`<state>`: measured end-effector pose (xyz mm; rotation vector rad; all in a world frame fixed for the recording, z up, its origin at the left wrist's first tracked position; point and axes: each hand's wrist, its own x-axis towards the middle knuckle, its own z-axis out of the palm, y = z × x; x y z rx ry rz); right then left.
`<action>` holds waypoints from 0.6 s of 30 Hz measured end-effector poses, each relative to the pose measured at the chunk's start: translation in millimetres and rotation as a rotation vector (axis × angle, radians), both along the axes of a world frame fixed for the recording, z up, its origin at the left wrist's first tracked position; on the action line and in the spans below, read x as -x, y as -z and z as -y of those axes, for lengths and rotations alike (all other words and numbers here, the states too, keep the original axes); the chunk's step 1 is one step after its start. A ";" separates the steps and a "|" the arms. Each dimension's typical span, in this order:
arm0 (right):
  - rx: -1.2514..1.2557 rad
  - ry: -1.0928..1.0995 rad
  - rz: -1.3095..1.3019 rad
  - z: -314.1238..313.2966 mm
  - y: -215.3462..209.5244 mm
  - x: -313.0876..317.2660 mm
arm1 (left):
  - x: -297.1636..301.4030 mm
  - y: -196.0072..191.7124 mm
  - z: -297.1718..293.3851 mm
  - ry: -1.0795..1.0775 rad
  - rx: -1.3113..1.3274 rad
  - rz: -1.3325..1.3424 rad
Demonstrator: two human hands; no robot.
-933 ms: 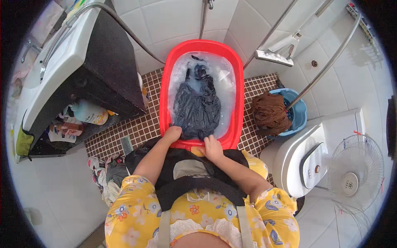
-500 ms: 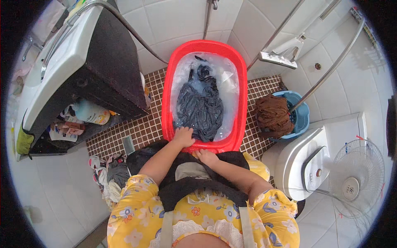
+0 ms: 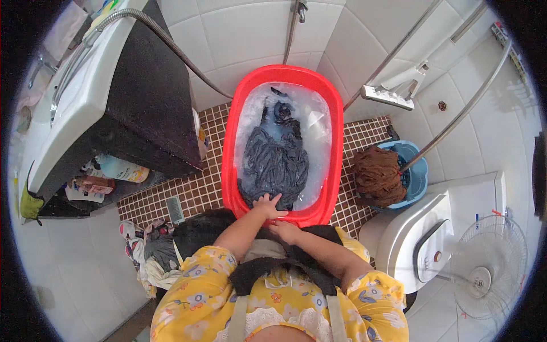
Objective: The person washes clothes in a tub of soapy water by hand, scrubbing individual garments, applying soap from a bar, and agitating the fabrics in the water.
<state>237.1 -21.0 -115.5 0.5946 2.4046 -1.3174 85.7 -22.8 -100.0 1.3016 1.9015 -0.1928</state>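
Note:
A red plastic tub [image 3: 231, 142] of cloudy, sudsy water stands on the floor in front of me. Wet dark grey clothing [image 3: 276, 159] lies bunched in it, partly under the water. My left hand [image 3: 266, 206] is open, its fingers spread over the clothing's near end, just inside the near rim. Lower and to its right, my right hand [image 3: 286, 232] is at the outside of that rim with its fingers curled in. What it holds, if anything, is hidden.
On the right, a blue bucket [image 3: 420, 176] holds a brown mop head [image 3: 377, 176], beside a white toilet [image 3: 393, 245] and a wire-caged fan [image 3: 487, 273]. A black cabinet [image 3: 148, 91] stands left. Laundry [image 3: 156, 253] lies piled lower left. A shower hose [image 3: 176, 51] hangs behind.
My left hand has moved right along the near rim, and its fingers have spread over the clothing. My right hand stays by the rim. The whole view has shifted slightly.

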 end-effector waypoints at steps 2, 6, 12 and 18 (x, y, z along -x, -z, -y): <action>0.000 -0.198 -0.038 -21.2 12.1 -15.8 | 7.1 11.5 -3.6 0.016 -0.001 -0.053; 0.568 -0.181 0.371 -106.0 -31.1 -10.1 | 22.2 41.8 -6.4 0.029 -0.026 0.144; 0.157 0.388 -0.287 -153.4 -1.7 18.3 | 4.1 -6.8 -11.0 0.224 -0.111 0.428; 0.048 -0.179 -0.305 -61.9 43.1 66.2 | -9.8 -20.2 28.9 0.473 -0.158 0.490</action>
